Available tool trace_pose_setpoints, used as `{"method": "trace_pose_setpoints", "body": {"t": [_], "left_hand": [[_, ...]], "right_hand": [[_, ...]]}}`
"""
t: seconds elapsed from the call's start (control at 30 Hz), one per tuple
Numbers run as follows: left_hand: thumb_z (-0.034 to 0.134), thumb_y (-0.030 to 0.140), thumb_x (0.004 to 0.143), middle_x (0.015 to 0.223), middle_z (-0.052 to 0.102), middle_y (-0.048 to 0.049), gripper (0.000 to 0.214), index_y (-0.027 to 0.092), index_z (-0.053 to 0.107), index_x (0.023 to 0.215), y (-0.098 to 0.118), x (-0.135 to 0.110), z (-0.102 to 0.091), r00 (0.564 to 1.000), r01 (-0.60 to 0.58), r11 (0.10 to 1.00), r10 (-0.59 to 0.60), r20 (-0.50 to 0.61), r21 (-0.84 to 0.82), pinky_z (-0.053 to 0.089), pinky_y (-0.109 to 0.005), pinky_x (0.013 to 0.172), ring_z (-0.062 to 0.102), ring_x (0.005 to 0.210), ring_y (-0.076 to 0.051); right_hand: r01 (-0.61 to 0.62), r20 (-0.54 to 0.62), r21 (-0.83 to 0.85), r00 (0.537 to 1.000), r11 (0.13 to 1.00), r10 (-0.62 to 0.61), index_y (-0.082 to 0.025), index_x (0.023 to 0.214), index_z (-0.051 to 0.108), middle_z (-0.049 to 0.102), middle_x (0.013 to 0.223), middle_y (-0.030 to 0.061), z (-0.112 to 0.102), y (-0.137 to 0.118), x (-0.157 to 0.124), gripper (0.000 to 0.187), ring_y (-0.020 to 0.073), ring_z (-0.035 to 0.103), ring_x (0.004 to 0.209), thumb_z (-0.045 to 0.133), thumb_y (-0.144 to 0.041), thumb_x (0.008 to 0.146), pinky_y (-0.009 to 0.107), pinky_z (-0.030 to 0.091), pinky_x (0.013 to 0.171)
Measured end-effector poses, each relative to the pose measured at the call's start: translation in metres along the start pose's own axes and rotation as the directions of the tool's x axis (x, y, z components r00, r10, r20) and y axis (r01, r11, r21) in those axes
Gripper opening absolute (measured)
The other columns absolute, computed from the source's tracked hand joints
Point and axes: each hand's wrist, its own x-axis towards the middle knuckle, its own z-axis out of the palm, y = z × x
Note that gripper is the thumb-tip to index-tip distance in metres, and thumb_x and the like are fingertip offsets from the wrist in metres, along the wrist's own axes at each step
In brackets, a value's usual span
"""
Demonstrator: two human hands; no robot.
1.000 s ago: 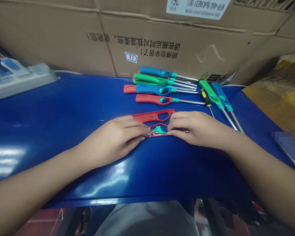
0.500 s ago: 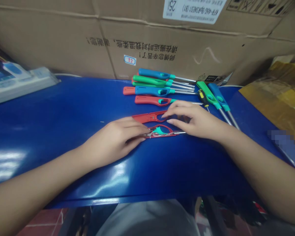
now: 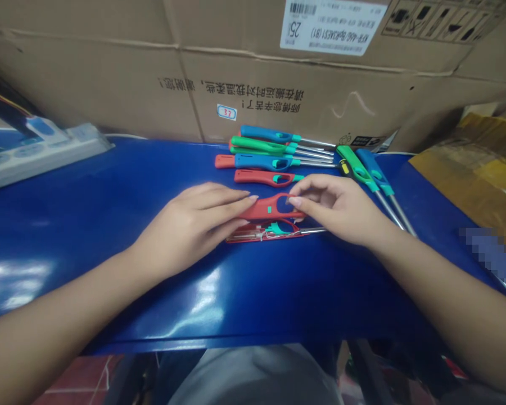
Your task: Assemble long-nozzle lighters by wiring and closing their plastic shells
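Note:
A red lighter half-shell [image 3: 257, 210] is held with its outer face up, a small green piece showing in it. My left hand [image 3: 194, 228] grips its left end between fingers and thumb, covering that end. At the ring-shaped end, my right hand [image 3: 341, 208] pinches the shell between thumb and fingers. Just on the near side, the opened red lighter half [image 3: 253, 236] lies on the table, with a green trigger [image 3: 275, 228], thin wires and a metal tube [image 3: 314, 230] showing. Its left end is close under my left fingers; whether they touch it I cannot tell.
Several assembled lighters [image 3: 257, 162] in red, green and blue lie behind my hands. A green lighter [image 3: 356, 166] and a blue one [image 3: 375, 171] lie slanted at right, by a screwdriver [image 3: 344, 167]. Cardboard [image 3: 122, 84] stands behind; a power strip [image 3: 46, 157] is at left.
The red half-shell, earlier lying inner side up behind the opened half, is now turned over and held in both hands. My left hand has come off the opened half's left end.

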Motion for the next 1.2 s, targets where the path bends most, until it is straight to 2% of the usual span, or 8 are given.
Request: {"method": "trace_pose_setpoints", "body": {"t": [0.07, 0.13, 0.2, 0.3, 0.43, 0.53, 0.7, 1.2], "left_hand": [[0.065, 0.024, 0.104, 0.128, 0.077, -0.0141, 0.031, 0.012, 0.072, 0.131, 0.0005, -0.0003, -0.0023, 1.0, -0.01, 1.0, 0.01, 0.029, 0.001, 0.06, -0.04, 0.099, 0.075, 0.111, -0.028], [0.064, 0.028, 0.104, 0.125, 0.078, -0.0133, 0.032, 0.011, 0.071, 0.13, 0.0023, -0.0005, -0.0035, 0.998, -0.003, 1.0, 0.004, 0.07, -0.006, 0.061, -0.037, 0.097, 0.077, 0.108, -0.026], [0.065, 0.031, 0.104, 0.12, 0.079, -0.0116, 0.031, 0.012, 0.072, 0.127, 0.0038, -0.0007, -0.004, 0.995, 0.012, 0.999, -0.008, 0.098, -0.034, 0.061, -0.032, 0.092, 0.078, 0.102, -0.023], [0.066, 0.034, 0.104, 0.115, 0.078, -0.0084, 0.026, 0.015, 0.073, 0.12, 0.0034, -0.0014, -0.0049, 0.99, 0.045, 0.995, -0.032, 0.139, -0.091, 0.06, -0.026, 0.081, 0.078, 0.094, -0.019], [0.065, 0.035, 0.104, 0.112, 0.078, -0.0054, 0.023, 0.018, 0.074, 0.117, -0.0002, -0.0031, -0.0056, 0.971, 0.078, 0.993, -0.055, 0.234, -0.092, 0.057, -0.028, 0.078, 0.077, 0.091, -0.019], [0.065, 0.037, 0.104, 0.11, 0.079, -0.005, 0.025, 0.019, 0.075, 0.118, -0.0016, -0.0034, -0.0052, 0.961, 0.075, 0.995, -0.055, 0.272, -0.063, 0.057, -0.033, 0.081, 0.075, 0.094, -0.022], [0.067, 0.037, 0.102, 0.111, 0.079, -0.0037, 0.026, 0.021, 0.076, 0.12, -0.001, -0.0019, -0.0034, 0.945, 0.084, 0.996, -0.067, 0.319, -0.041, 0.056, -0.037, 0.084, 0.073, 0.097, -0.024], [0.068, 0.037, 0.101, 0.115, 0.077, -0.0025, 0.024, 0.024, 0.076, 0.119, 0.0024, -0.0026, 0.0011, 0.941, 0.107, 0.994, -0.1, 0.324, -0.005, 0.054, -0.035, 0.082, 0.072, 0.098, -0.023]], "right_hand": [[-0.05, 0.035, 0.094, 0.998, 0.994, 0.047, -0.019, 0.109, 0.067, 0.073, 0.099, 0.0078, 0.0018, -0.0026, -0.0025, 0.018, 0.0209, 0.072, 0.084, 0.066, -0.033, 0.097, 0.034, 0.061, 0.071], [0.03, 0.076, 0.025, 0.997, 0.999, -0.031, -0.019, 0.128, 0.065, 0.073, 0.113, 0.0092, 0.0023, -0.003, -0.0041, 0.029, 0.0193, 0.071, 0.09, 0.062, -0.027, 0.099, 0.035, 0.061, 0.078], [0.171, 0.139, -0.124, 0.978, 0.977, -0.154, -0.021, 0.137, 0.063, 0.071, 0.117, 0.009, 0.0023, -0.0016, -0.0046, 0.04, 0.0185, 0.068, 0.09, 0.066, -0.027, 0.098, 0.035, 0.06, 0.081], [0.348, 0.231, -0.289, 0.93, 0.892, -0.287, -0.019, 0.133, 0.066, 0.069, 0.114, 0.01, 0.0022, 0.0014, -0.0044, 0.039, 0.0212, 0.067, 0.096, 0.074, -0.029, 0.096, 0.036, 0.058, 0.085], [0.439, 0.294, -0.396, 0.893, 0.807, -0.342, -0.015, 0.127, 0.068, 0.068, 0.118, 0.0139, 0.0028, 0.0041, -0.0037, 0.033, 0.0273, 0.065, 0.108, 0.071, -0.033, 0.099, 0.041, 0.055, 0.091], [0.46, 0.322, -0.446, 0.883, 0.768, -0.342, -0.014, 0.124, 0.07, 0.067, 0.117, 0.0142, 0.0043, 0.0045, -0.0034, 0.033, 0.0285, 0.062, 0.109, 0.072, -0.034, 0.098, 0.043, 0.054, 0.093], [0.447, 0.357, -0.444, 0.883, 0.776, -0.304, -0.014, 0.122, 0.071, 0.067, 0.117, 0.013, 0.0069, 0.0047, -0.0042, 0.029, 0.0284, 0.061, 0.109, 0.07, -0.032, 0.099, 0.044, 0.054, 0.093], [0.428, 0.356, -0.435, 0.89, 0.792, -0.285, -0.015, 0.121, 0.072, 0.069, 0.115, 0.0125, 0.0055, 0.006, -0.0045, 0.031, 0.028, 0.063, 0.105, 0.072, -0.035, 0.097, 0.044, 0.055, 0.091]]}}
